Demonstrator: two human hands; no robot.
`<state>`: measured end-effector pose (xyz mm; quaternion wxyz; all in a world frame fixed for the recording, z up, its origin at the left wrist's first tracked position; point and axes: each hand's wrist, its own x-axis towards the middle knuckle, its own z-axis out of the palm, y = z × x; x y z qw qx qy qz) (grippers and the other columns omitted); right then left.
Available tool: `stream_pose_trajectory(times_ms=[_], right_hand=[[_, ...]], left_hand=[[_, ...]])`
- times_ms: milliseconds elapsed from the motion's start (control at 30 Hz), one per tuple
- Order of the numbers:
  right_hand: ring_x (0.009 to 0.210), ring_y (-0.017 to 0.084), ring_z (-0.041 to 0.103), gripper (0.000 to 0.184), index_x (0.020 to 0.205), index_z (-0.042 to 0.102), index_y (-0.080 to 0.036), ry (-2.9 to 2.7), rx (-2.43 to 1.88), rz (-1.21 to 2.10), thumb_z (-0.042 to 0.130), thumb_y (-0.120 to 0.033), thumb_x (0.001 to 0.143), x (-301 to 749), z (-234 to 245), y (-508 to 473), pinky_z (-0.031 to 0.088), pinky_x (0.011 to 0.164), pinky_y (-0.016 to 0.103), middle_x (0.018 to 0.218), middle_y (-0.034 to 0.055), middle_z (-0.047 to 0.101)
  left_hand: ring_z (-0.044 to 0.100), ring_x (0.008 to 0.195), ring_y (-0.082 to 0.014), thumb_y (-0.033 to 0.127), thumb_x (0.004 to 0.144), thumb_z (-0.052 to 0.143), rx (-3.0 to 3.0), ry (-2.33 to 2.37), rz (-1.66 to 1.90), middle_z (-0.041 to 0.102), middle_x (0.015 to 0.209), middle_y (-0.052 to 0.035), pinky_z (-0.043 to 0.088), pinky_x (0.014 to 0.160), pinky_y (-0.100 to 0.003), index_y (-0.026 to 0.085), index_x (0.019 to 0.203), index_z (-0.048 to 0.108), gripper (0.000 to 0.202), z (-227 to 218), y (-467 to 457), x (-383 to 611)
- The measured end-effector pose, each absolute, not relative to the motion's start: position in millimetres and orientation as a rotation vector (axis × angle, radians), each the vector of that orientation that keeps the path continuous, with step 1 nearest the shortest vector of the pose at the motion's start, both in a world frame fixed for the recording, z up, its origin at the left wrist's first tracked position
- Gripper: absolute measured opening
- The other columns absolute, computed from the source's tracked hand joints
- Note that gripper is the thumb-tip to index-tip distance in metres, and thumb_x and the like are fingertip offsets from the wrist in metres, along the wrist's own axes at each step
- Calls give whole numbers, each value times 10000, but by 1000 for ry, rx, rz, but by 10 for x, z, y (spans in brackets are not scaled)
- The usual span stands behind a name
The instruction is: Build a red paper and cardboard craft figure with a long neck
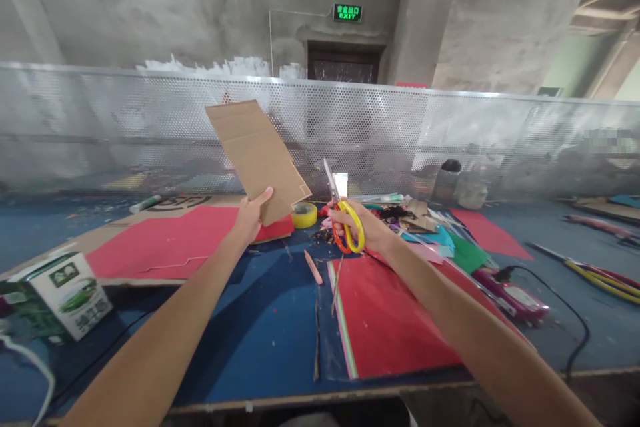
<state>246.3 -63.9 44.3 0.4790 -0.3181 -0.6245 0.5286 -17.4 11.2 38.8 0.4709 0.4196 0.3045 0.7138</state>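
My left hand (254, 215) pinches a piece of brown cardboard (255, 153) by its lower edge, thumb on the near face. The cardboard is held tilted above the table, with a small outline drawn or cut near its right corner. A pair of scissors (354, 227) with red and yellow handles is in my right hand (345, 215); its blades point up, to the right of the cardboard and apart from it. Behind the cardboard's lower right corner lies a roll of yellow tape (304, 215). Below, between my hands, a pinkish pen-like stick (313, 267) rests on the blue table (250, 340).
Red sheet (165, 247) over cardboard covers the left; a stack of coloured paper (400, 320) lies right. A milk carton (63, 293) stands front left. Paper scraps (425, 227), a purple power strip (515, 297) and other scissors (595, 273) sit right. A perforated metal screen (200, 127) borders the back.
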Motion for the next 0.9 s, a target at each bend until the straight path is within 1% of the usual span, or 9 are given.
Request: stream_pose_trajectory(times_ms=[100,200,267,333,400,533,733,900], right_hand=[[525,65,438,513,969,489,-219,-1591,-858,1266,767,-600,766,2406,379,-692,403,468,181,680,-84,449],[506,62,392,542,956,457,-239,-1717,-989,1200,683,-705,796,2469,340,-749,352,416,164,694,-81,415],[497,63,374,554,945,444,-243,-1765,-1043,1179,604,-760,827,2534,329,-787,340,402,164,698,-75,408],[495,67,370,553,941,444,-240,-1817,-1075,1156,550,-776,854,2586,315,-816,350,403,171,697,-69,410],[498,73,379,552,954,460,-237,-1873,-1084,1138,536,-776,865,2611,294,-832,364,406,179,696,-63,419],[515,87,425,584,985,497,-228,-1901,-1042,1147,513,-799,863,2590,236,-827,394,409,196,710,-50,441],[517,115,464,640,889,475,-228,-1846,-1074,1203,421,-865,849,2572,170,-783,412,417,222,635,-36,453],[531,97,466,653,951,472,-232,-1879,-1052,1175,438,-873,833,2582,201,-802,437,427,214,722,-31,478]], left_hand=[[756,983,-273,214,703,862,1004,758,1798,779,1081,-124,610,945,-441,135,1015,740,344,409,129,-171],[750,1003,-276,208,727,846,991,773,1828,774,1107,-121,618,931,-432,146,1016,742,314,443,111,-162],[744,1023,-270,198,747,831,967,778,1859,765,1141,-118,618,933,-417,153,1028,740,298,462,87,-150],[739,1038,-263,198,765,821,944,764,1878,755,1176,-113,618,938,-410,160,1053,733,303,471,65,-126],[741,1034,-263,209,774,822,932,742,1877,752,1184,-113,625,928,-413,161,1068,727,313,468,53,-90],[757,988,-276,211,759,831,934,748,1834,769,1130,-115,639,895,-432,147,1059,732,322,427,46,7],[760,964,-291,209,754,821,1004,734,1780,775,1103,-120,639,888,-470,140,1055,744,318,395,5,92],[755,991,-299,207,744,829,978,759,1783,770,1125,-127,632,903,-469,142,1045,746,319,394,3,89]])
